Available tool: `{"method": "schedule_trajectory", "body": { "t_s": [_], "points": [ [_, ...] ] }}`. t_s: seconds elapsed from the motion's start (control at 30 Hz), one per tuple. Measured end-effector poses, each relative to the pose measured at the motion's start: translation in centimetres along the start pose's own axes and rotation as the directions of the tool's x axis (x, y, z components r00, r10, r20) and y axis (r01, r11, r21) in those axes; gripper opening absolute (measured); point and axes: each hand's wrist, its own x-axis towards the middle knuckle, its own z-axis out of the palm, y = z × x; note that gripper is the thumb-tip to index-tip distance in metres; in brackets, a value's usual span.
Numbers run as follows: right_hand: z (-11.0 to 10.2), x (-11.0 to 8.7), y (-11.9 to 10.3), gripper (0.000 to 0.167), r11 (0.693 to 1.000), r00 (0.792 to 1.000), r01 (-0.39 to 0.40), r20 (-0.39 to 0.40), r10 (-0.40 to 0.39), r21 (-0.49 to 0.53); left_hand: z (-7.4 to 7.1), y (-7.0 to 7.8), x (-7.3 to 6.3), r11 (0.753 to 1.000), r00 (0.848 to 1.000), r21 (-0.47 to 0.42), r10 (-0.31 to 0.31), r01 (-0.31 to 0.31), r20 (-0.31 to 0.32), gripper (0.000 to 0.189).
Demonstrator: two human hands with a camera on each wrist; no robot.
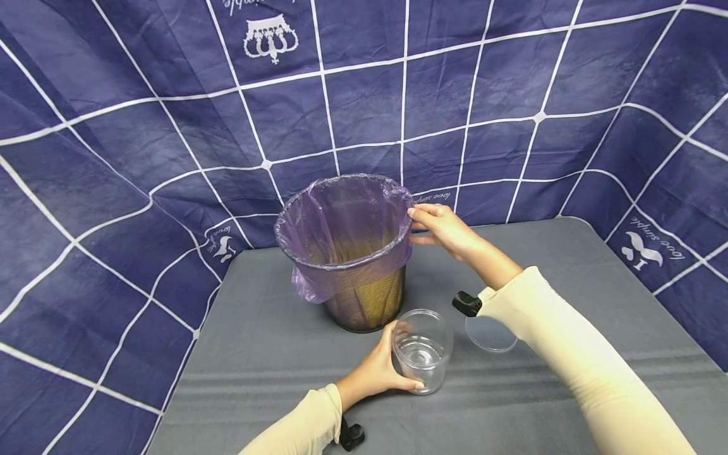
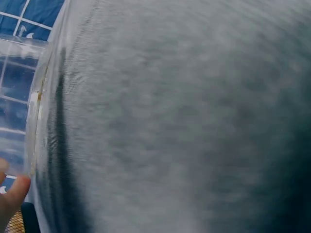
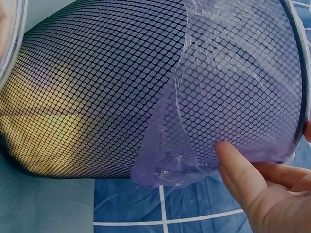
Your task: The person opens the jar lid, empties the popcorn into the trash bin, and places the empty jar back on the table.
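A black mesh trash bin (image 1: 392, 291) stands upright on the table, lined with a purple plastic bag (image 1: 309, 284) folded over its rim. My right hand (image 1: 446, 230) grips the bin's right rim through the bag; in the right wrist view its fingers (image 3: 238, 165) lie along the outside. In front of the bin, my left hand (image 1: 375, 373) holds a clear plastic container (image 1: 426, 363) round its left side, its open mouth facing up. The left wrist view catches only a fingertip and the container's wall (image 2: 17, 111) at its left edge.
A clear round lid (image 1: 493, 338) lies on the grey table (image 1: 256, 379), partly behind the right sleeve. Something yellow shows through the bin's lower mesh. Blue cloth with white grid lines (image 1: 364, 107) hangs behind and at both sides.
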Motion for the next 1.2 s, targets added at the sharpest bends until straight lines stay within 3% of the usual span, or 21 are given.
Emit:
{"method": "schedule_trajectory", "body": {
  "t_s": [0.43, 0.67, 0.83, 0.93, 1.07, 1.2],
  "points": [
    [0.0, 0.0, -0.1, 0.044, 1.0, 1.0, -0.012, -0.004, 0.012, -0.007, 0.6, -1.0, -0.3, 0.996, 1.0, 0.089, 0.015, -0.015, -0.006, 0.115],
    [-0.1, 0.0, 0.2, 0.045, 0.998, 1.0, 0.013, -0.001, -0.013, -0.054, 0.3, -0.4, -0.4, 0.986, 0.994, 0.125, -0.106, 0.106, -0.008, 0.137],
    [-0.4, -0.4, 0.6, 0.052, 0.992, 0.998, 0.036, -0.038, -0.041, -0.122, -0.5, 0.5, -0.3, 0.989, 0.998, 0.129, -0.066, 0.069, -0.024, 0.132],
    [-0.6, -0.8, 0.6, 0.054, 0.982, 0.996, 0.055, -0.062, -0.068, -0.182, -1.1, 1.4, -0.2, 0.984, 0.999, 0.174, -0.039, 0.043, -0.023, 0.124],
    [-1.0, -1.6, 0.7, 0.051, 0.949, 0.987, 0.117, -0.074, -0.145, -0.293, -2.0, 2.8, 0.0, 0.946, 0.999, 0.324, 0.036, -0.025, -0.027, 0.113],
    [-1.3, -2.7, 0.9, 0.046, 0.849, 0.962, 0.207, -0.058, -0.267, -0.487, -2.8, 4.2, 0.3, 0.875, 0.99, 0.471, 0.138, -0.109, -0.027, 0.107]
  ]
}}
